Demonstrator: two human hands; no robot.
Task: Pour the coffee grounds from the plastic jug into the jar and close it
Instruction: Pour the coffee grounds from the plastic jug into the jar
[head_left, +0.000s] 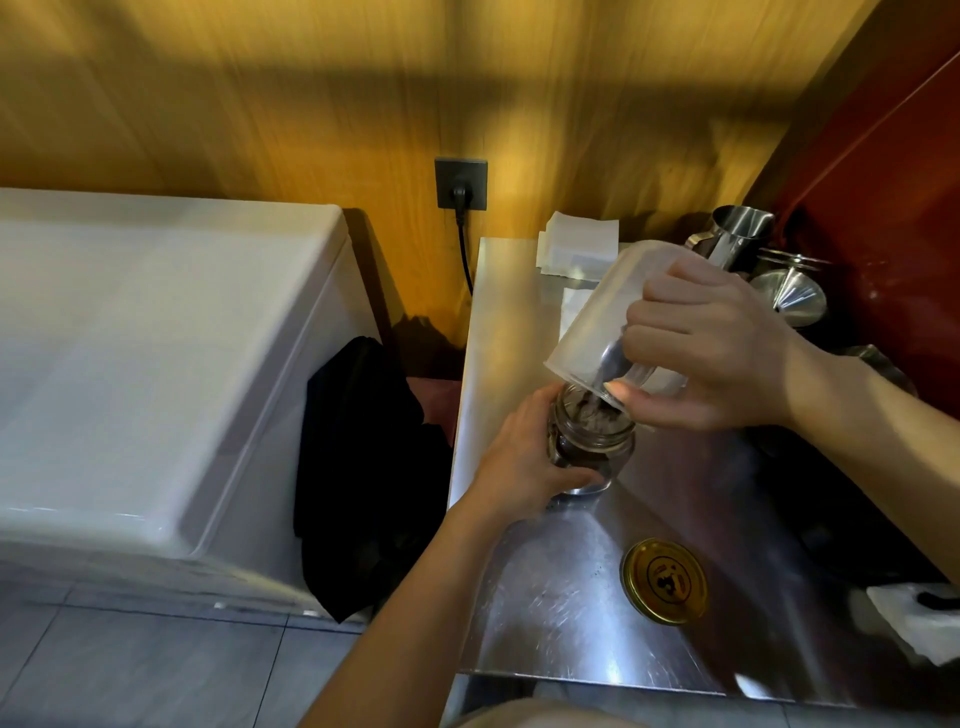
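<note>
A clear plastic jug (597, 317) is tipped steeply, mouth down, over a glass jar (592, 441) standing on the steel counter (545, 613). My right hand (706, 348) grips the jug by its side and handle. Dark coffee grounds slide from the jug's lip into the jar's open mouth, and grounds fill the jar's lower part. My left hand (524, 462) wraps around the jar's left side and steadies it. The jar's gold lid (666, 580) lies flat on the counter, nearer to me and right of the jar.
A steel pitcher (737, 234) and steel funnel (789, 296) stand at the counter's back right, with white paper filters (576, 241) behind the jug. A white chest appliance (156, 364) sits to the left, dark cloth (363, 467) in the gap. A white object (919, 618) lies at the right edge.
</note>
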